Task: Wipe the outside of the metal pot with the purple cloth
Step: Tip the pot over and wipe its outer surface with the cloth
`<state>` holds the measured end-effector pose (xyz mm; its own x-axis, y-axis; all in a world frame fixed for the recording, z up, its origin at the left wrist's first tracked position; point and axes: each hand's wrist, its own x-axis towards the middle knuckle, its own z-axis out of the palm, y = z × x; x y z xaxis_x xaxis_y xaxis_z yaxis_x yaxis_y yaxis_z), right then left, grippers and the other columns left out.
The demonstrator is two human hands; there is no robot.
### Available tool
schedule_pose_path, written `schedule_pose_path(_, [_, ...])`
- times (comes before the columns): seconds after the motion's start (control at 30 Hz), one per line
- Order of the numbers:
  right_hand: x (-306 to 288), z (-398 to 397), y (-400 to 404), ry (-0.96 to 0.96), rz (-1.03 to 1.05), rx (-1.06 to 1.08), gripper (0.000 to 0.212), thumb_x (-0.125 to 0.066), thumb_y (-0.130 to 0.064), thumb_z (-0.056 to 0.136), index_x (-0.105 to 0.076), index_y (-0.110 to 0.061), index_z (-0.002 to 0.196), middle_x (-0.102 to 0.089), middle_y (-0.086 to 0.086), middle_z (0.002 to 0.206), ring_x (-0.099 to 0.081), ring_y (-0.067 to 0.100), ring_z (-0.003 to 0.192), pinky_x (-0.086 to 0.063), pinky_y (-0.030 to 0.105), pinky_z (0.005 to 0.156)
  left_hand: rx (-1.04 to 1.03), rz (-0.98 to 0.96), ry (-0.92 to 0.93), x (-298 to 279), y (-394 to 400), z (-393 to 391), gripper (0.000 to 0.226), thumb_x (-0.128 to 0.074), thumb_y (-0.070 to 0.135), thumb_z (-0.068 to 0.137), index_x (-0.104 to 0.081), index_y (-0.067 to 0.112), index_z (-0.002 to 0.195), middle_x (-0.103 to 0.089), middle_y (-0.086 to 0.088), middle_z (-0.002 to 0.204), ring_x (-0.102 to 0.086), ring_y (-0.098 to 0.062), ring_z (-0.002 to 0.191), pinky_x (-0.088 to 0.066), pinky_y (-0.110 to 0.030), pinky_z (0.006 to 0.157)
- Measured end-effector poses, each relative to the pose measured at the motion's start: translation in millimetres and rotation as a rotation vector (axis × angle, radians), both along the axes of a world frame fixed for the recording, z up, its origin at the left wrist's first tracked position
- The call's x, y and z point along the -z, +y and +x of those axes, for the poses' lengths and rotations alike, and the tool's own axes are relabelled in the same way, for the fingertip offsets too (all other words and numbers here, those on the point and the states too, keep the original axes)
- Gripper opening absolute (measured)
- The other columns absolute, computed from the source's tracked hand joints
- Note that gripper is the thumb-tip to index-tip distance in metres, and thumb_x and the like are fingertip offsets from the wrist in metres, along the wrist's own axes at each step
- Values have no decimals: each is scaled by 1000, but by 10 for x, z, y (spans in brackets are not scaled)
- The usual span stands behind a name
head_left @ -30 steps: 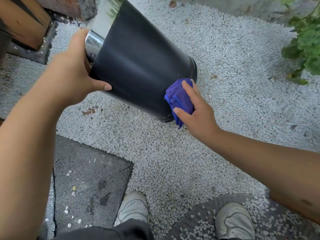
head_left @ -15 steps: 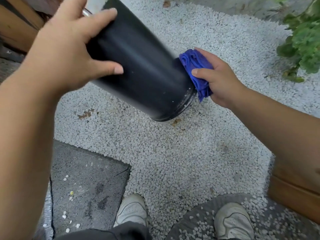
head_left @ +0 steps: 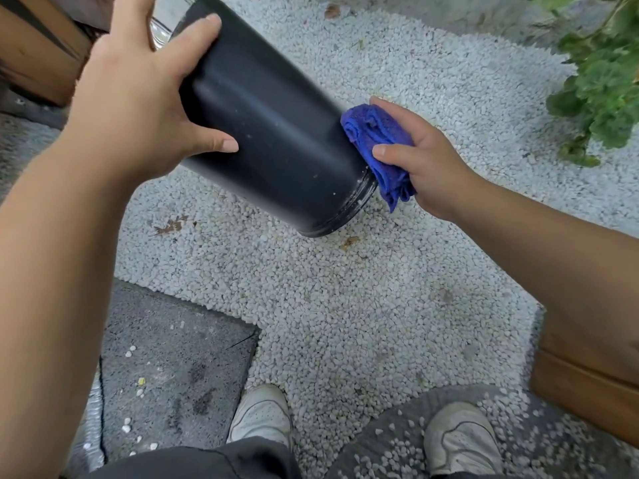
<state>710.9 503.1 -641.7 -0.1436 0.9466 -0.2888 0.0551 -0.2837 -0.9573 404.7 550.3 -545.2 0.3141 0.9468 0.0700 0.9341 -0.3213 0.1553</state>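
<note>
Wiping the metal pot [head_left: 273, 133] near its base, held tilted in mid-air over white gravel [head_left: 345, 305].

L to R: left hand [head_left: 138, 98] clamps the pot's upper wall by the rim, thumb under, fingers curled over. Right hand [head_left: 425, 160] pinches the bunched purple cloth [head_left: 377, 146] against the lower side wall, w/ a loose tail hanging by the base edge. Risk: the smooth wall could probably slip from a one-hand hold if the cloth pushes hard, dropping the pot onto stones. Open room below and right; wooden edging [head_left: 584, 385] and the plant [head_left: 601, 84] sit well apart.
</note>
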Motion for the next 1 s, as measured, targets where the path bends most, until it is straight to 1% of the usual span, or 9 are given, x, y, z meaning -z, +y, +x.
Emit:
schedule_pose_path(0.17, [-30,-95,-115,-54,60,-14,61,-61,-14,85,-45,-40,137,-55,-12,137,-55,2,122,-43,24,103,-33,-16,16,-12,41,31,109,-88,50,58,-35,31,152,-22,-20,158,-38,-50,130,-39,-59,106])
schedule_pose_path(0.3, [-1,-218,-233,-200,174,-14,62,-63,-19,84,-42,-46,135,-44,-15,143,-45,-2,130,-37,28,111,-55,-26,21,-24,60,27,109,-88,50,59,-34,32,152,-22,-20,157,-38,-47,130,-38,-57,108])
schedule_pose_path(0.43, [61,-252,-334,-414,290,-15,66,-63,-26,84,-40,-41,143,-34,-8,154,-30,-2,140,-25,20,115,-63,-24,16,-40,40,63,109,-88,50,59,-35,31,152,-20,-18,159,-37,-48,131,-38,-58,108])
schedule_pose_path(0.53, [133,-282,-467,-545,419,-85,67,-64,-28,85,-38,-38,146,-25,-15,153,-18,-15,138,-18,7,109,-59,-19,28,-47,18,101,109,-88,49,60,-35,30,153,-20,-18,159,-38,-48,131,-37,-57,108])
schedule_pose_path(0.7, [270,-298,-535,-629,593,-118,65,-68,-20,85,-43,-26,145,-20,-8,156,-27,0,140,-28,9,105,-24,19,-12,5,4,110,111,-88,52,58,-36,24,151,-21,-21,158,-34,-48,134,-33,-54,112])
schedule_pose_path(0.8, [311,-227,-479,-598,597,-107,66,-71,-14,84,-44,-23,144,-23,-5,155,-27,0,140,-24,9,108,-57,89,-220,136,-69,71,109,-86,55,58,-36,18,146,-27,-19,150,-30,-32,139,-27,-31,118])
schedule_pose_path(0.87, [310,-178,-419,-584,591,-118,65,-71,-15,84,-45,-23,143,-25,-6,154,-25,-6,139,-24,10,109,-94,69,-381,231,-97,-45,109,-83,59,63,-32,17,149,-37,-4,143,-36,-17,135,-27,-20,116])
schedule_pose_path(0.93, [280,-143,-326,-576,571,-118,65,-71,-19,83,-45,-25,143,-26,-9,152,-22,-14,138,-22,8,109,-161,13,-512,299,-140,-189,105,-81,60,68,-29,18,150,-49,9,135,-46,-6,130,-37,-27,112])
schedule_pose_path(1.0, [222,-111,-212,-539,519,-109,66,-71,-21,82,-45,-30,143,-29,-11,151,-22,-15,136,-22,11,110,-243,-15,-517,352,-221,-276,84,-81,52,70,-36,34,139,-55,10,127,-53,-4,117,-44,-33,105])
